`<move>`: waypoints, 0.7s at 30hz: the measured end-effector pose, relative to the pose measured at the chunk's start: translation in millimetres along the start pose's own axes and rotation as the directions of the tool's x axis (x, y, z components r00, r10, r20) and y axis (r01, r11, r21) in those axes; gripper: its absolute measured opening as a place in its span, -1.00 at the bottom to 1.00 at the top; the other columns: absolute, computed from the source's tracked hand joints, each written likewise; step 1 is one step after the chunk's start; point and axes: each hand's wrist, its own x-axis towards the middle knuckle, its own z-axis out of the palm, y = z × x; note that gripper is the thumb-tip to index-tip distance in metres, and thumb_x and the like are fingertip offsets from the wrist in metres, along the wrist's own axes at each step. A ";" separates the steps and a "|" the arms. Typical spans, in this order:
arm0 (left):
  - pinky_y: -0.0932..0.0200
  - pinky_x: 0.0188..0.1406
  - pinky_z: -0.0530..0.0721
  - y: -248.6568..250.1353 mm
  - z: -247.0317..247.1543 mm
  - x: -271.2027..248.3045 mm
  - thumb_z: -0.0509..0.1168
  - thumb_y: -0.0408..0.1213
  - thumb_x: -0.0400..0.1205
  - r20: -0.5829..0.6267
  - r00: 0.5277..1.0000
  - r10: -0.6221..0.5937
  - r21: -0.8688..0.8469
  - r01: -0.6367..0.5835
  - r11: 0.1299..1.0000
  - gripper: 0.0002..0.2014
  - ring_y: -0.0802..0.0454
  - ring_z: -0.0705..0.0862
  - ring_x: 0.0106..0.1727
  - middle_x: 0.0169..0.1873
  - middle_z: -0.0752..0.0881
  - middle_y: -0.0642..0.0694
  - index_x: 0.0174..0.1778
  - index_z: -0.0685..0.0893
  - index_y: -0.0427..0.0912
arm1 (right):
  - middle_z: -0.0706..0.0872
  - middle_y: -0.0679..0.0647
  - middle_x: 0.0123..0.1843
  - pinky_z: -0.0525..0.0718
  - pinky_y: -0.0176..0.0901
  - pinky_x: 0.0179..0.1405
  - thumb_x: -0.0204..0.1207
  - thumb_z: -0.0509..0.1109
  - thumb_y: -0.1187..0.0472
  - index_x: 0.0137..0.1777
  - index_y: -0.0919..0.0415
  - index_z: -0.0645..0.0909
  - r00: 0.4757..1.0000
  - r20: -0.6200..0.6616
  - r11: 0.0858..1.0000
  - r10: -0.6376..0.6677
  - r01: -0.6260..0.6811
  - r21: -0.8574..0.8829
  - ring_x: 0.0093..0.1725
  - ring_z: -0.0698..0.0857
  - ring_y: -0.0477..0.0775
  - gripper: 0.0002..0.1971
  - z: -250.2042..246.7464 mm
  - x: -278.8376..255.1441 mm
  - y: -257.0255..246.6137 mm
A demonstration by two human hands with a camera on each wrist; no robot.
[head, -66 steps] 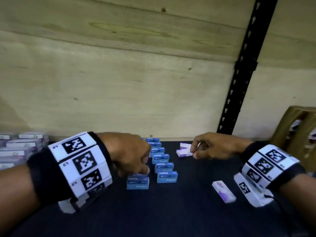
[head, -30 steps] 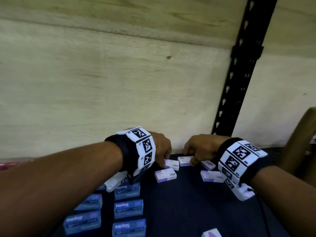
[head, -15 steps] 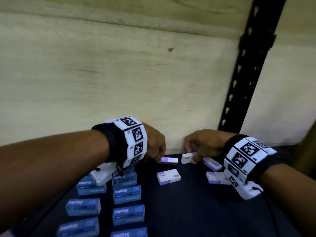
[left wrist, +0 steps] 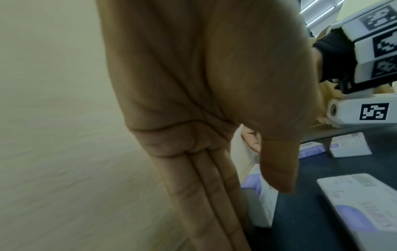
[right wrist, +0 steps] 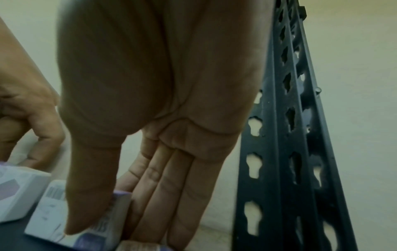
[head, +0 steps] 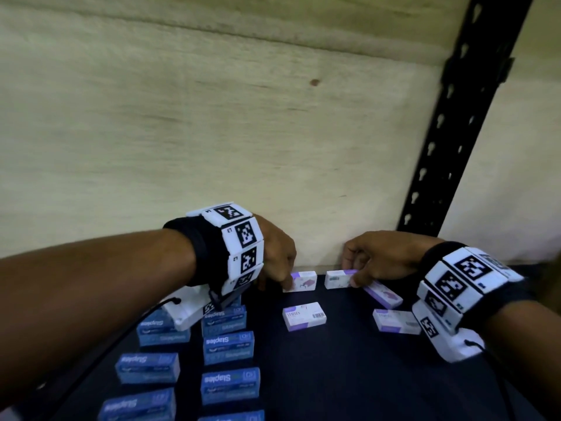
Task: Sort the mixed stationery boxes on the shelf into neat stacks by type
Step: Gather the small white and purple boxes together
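Observation:
Both hands work at the back of the dark shelf (head: 334,375), against the plywood wall. My left hand (head: 280,279) pinches a white-and-purple staple box (head: 303,281) that stands on its long edge; the left wrist view shows the thumb (left wrist: 277,169) in front of this box (left wrist: 261,191) and the fingers behind. My right hand (head: 352,276) pinches a second white-and-purple box (head: 337,279), thumb (right wrist: 86,203) on its front face (right wrist: 49,214). The two boxes stand side by side, a small gap apart.
Three more white-and-purple boxes lie loose: one in the middle (head: 304,316), one angled under my right hand (head: 384,294), one by my right wrist (head: 394,322). Blue Staples boxes (head: 228,346) stand in two columns at the front left. A black slotted upright (head: 449,141) rises at the right.
Both hands have gone from the front boxes to the back wall. In the last half second the left hand's box has tipped up onto its edge, showing its printed face.

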 end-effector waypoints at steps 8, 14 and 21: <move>0.14 -0.03 0.74 -4.5 1.4 0.4 0.31 -0.05 0.67 -0.020 1.000 0.007 0.038 -0.006 0.999 -0.72 0.06 0.77 -0.19 -0.11 0.81 -0.07 0.18 0.61 -0.14 | 0.71 -0.04 -0.22 0.62 -0.10 -0.23 0.42 0.61 0.16 -0.06 0.01 0.61 1.000 -0.014 0.994 -0.005 0.006 0.107 -0.33 0.61 -0.04 -0.78 0.9 -0.1 -9.3; 0.34 -0.38 0.66 -4.5 -0.5 -0.4 0.32 -0.07 0.67 -0.003 1.000 0.010 0.013 -0.010 1.000 -0.67 0.19 0.70 -0.41 -0.27 0.75 0.00 0.23 0.64 -0.23 | 0.78 0.23 0.06 0.47 0.01 -0.19 0.50 0.37 0.43 -0.01 -0.11 0.73 0.987 0.134 0.986 -0.093 0.072 0.151 -0.22 0.52 0.12 -0.64 -2.7 -4.5 -15.2; 0.22 -0.19 0.68 -3.2 2.2 -1.5 0.31 -0.03 0.66 -0.058 0.998 0.010 0.050 -0.008 0.999 -0.71 0.15 0.68 -0.39 -0.35 0.72 0.07 0.18 0.63 -0.13 | 0.81 0.11 -0.01 0.57 -0.21 -0.26 0.50 0.30 0.47 0.20 -0.03 0.70 0.993 0.083 0.993 -0.079 0.071 0.096 -0.30 0.62 -0.10 -0.57 -2.1 -9.1 -15.4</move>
